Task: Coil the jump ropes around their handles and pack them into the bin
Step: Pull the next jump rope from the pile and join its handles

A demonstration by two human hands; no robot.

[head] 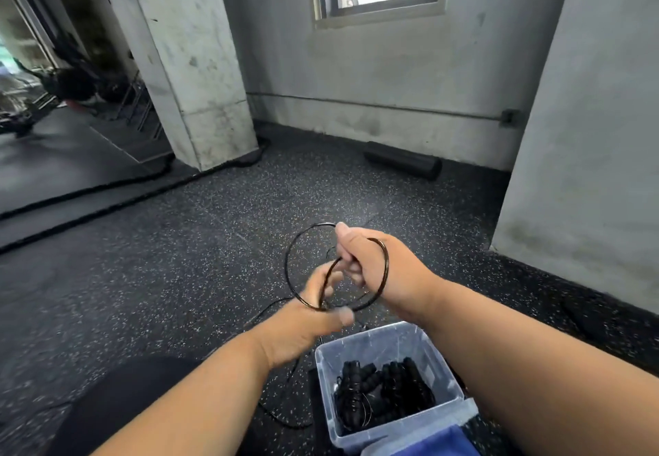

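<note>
While our right hand grips the thin black jump rope loops upright, our left hand pinches their lower edge, directly above the clear plastic bin of coiled ropes.

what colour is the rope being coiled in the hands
Black, a thin glossy cord looped between both hands; the rope shows best in the head view, against the speckled floor.

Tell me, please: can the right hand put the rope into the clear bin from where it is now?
Probably yes. The right hand grips the rope loops just above and beyond the bin, whose top is open. Only the left hand, also on the rope, is close.
</note>
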